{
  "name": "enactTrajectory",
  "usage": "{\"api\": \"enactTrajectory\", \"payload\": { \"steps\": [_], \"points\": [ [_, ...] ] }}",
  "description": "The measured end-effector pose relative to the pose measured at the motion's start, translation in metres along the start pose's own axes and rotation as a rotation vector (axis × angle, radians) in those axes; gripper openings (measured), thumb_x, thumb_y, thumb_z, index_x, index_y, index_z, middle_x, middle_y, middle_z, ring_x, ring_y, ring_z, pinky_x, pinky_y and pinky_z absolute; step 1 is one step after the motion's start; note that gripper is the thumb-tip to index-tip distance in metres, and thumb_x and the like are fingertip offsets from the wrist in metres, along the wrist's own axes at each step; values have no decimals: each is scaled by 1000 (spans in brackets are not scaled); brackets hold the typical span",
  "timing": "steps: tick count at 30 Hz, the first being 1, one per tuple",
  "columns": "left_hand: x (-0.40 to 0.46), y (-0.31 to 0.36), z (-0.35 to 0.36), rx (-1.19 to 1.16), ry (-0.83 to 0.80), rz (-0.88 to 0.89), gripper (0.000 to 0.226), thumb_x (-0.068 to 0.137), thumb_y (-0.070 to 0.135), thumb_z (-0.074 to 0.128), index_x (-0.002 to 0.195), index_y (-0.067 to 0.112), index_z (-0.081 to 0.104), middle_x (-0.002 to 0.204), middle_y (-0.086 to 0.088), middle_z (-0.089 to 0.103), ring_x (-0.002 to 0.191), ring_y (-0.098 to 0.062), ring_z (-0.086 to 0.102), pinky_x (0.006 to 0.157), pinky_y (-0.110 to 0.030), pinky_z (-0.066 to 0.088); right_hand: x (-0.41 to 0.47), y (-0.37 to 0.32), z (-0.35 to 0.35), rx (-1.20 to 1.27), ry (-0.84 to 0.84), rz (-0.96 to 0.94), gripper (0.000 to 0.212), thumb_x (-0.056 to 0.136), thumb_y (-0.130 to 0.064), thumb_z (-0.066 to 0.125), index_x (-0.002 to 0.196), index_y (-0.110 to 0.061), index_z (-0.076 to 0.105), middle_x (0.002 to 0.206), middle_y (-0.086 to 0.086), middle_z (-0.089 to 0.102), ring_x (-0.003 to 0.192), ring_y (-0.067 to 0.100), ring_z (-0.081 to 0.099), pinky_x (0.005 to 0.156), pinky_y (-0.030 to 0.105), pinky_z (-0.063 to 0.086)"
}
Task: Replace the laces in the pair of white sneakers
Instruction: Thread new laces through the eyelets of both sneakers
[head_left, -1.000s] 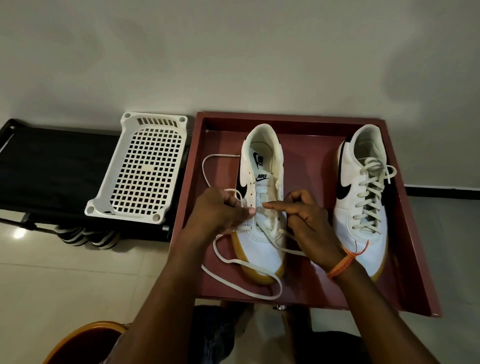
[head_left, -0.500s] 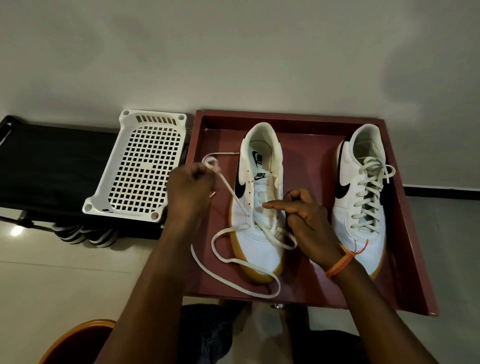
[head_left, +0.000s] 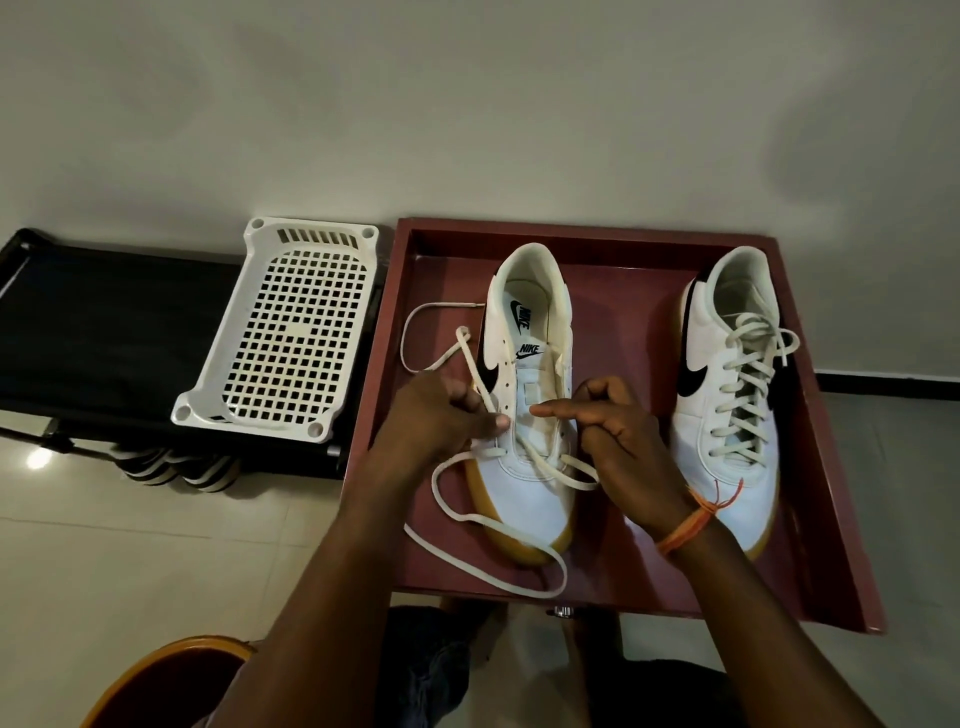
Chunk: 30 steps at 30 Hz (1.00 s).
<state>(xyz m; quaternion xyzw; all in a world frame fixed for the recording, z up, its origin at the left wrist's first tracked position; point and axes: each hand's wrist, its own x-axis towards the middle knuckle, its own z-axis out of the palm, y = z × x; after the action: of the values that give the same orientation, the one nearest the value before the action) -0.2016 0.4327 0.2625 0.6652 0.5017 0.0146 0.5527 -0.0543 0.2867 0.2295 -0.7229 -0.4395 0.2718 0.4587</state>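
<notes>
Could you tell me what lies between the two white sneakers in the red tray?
In the head view, the right hand sits between the left sneaker and the laced sneaker, over bare floor of the red tray.

The lone head camera looks steeply down, close above the red tray (head_left: 810, 457), facing the wall.

White perforated basket (head_left: 291, 332) on black stand (head_left: 104, 322), dark red tray (head_left: 831, 493)
</notes>
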Motion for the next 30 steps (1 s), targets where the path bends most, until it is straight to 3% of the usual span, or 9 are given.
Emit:
{"api": "enactTrajectory", "payload": {
  "steps": [3,6,9,14,16,18,23,27,30],
  "points": [
    [0,4,0,24,68,90,23,77,20,83,69,4,69,55,1,63,49,-7,55,52,-19,45,0,1,0,-7,5,-18,49,82,-10,36,104,-34,73,97,5,45,80,15,53,67,28,49],
    [0,8,-10,-75,402,202,24,86,27,74,67,15,68,62,-4,66,56,-14,59,60,-30,48,1,2,0,2,-7,-33,50,81,-4,38,101,-35,73,96,7,45,84,13,52,69,16,43],
    [2,7,-24,-150,640,243,25,92,27,68,70,14,65,65,-5,67,50,-4,58,53,-21,45,1,1,-1,-6,-16,-29,48,80,-3,39,100,-28,75,98,9,47,84,13,52,70,9,39],
    [8,-2,-18,-93,307,15,51,86,46,71,74,-3,63,66,-15,65,59,-21,60,63,-44,57,-1,1,-1,-58,-29,-27,38,81,-15,45,99,-29,76,98,2,45,80,11,52,69,14,42],
    [4,-3,-14,39,86,-79,53,81,47,76,71,-3,63,61,-12,61,54,-19,55,54,-31,50,-2,0,0,-117,-33,-34,36,79,-24,48,102,-33,75,98,-3,42,76,12,52,66,21,46],
    [0,-2,-6,65,-42,-4,49,80,36,80,73,-9,62,59,-11,60,52,-16,51,50,-21,42,-3,-1,2,-173,-36,-42,36,77,-30,49,102,-32,75,99,-5,40,76,12,52,67,24,48],
    [1,0,1,56,69,172,33,81,19,79,71,-8,63,67,-14,70,59,-22,63,56,-23,48,-5,-3,1,-297,-61,-89,21,83,-27,58,95,-24,75,106,-3,38,81,8,53,68,16,44],
    [3,-1,-3,69,152,142,35,83,20,78,72,-10,64,59,-6,67,47,-6,58,49,-17,45,-5,-4,-1,-322,-75,-114,19,84,-23,56,91,-20,73,105,-2,39,79,2,50,67,8,38],
    [3,-1,-2,72,100,93,36,88,23,74,76,-9,62,69,-14,71,60,-19,69,59,-25,57,-5,-5,-1,-310,-81,-104,17,82,-21,55,89,-20,71,105,-3,38,76,5,50,66,6,37]
  ]
}}
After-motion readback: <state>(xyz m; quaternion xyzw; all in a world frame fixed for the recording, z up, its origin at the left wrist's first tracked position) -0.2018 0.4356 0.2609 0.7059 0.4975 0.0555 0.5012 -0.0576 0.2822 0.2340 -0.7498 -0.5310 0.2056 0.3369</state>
